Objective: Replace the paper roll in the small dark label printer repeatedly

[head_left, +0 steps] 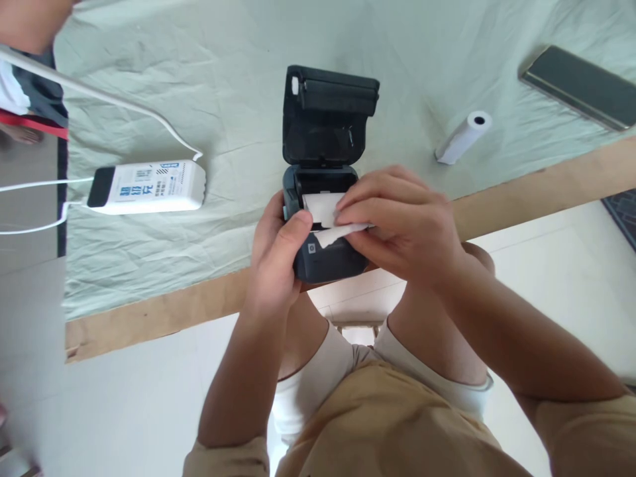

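Note:
A small dark printer [330, 262] with its lid [322, 132] flipped up is held at the table's front edge. My left hand [281, 248] grips its left side, the thumb resting by the paper compartment. Inside the compartment sits white paper [320, 207], and a loose strip with a ragged end [334, 234] sticks out over the front. My right hand [397, 215] pinches the paper from the right, its fingertips partly hiding it.
To the right stand a white paper roll [460, 140] and a dark phone [581, 86]. On the left lies a white power strip [149, 187] with cables. Another person's arm [34, 23] shows at the top left. A green cloth [238, 40] covers the table.

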Motion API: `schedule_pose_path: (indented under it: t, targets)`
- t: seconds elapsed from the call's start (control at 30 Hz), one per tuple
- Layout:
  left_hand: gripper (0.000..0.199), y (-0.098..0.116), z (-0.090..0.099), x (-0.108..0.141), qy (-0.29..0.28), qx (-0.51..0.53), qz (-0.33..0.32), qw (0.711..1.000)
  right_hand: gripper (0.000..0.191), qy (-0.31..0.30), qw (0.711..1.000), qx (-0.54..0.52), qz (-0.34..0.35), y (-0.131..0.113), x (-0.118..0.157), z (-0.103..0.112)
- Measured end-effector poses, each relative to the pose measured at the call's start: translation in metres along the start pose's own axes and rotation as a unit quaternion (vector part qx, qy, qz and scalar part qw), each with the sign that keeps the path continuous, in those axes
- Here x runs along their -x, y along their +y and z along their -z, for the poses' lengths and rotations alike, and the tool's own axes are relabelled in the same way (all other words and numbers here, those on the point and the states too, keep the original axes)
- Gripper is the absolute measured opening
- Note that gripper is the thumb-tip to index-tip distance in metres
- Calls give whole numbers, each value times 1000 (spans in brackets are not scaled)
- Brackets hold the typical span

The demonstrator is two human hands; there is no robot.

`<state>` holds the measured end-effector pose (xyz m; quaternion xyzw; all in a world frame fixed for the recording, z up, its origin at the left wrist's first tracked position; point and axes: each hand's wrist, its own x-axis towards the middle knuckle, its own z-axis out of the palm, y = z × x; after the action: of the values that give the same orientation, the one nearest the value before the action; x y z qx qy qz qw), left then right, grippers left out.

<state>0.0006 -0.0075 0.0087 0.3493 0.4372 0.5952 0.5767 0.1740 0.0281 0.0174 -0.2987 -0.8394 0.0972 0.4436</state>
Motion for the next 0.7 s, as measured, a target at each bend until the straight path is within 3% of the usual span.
schedule_pose_path:
  t: [0.13,0.23,0.33,0.4,0.47,0.57,0.7]
  targets:
    - [31,1,2,1,-4,-20,3,1000,15,25,1000,6,10,-3,13,-6]
    - [36,1,4,2,7,-41,6,999,2,28,999,-10,22,-3,20,-7]
    - [37,-1,5,1,16,-64,11,998,12,33,998,-50,35,0,20,-2]
    - [42,-3,6,-1,12,-62,15,998,18,63,997,-53,-12,5,15,2]
    - [51,-4,7,-3,6,-52,15,999,35,73,991,-53,-95,13,7,2]
    - [54,-6,8,-5,11,-49,10,999,55,30,975,-136,-173,27,-3,-2]
    - [51,-9,10,-7,9,-51,-6,999,50,26,954,-218,-203,33,-3,-7]
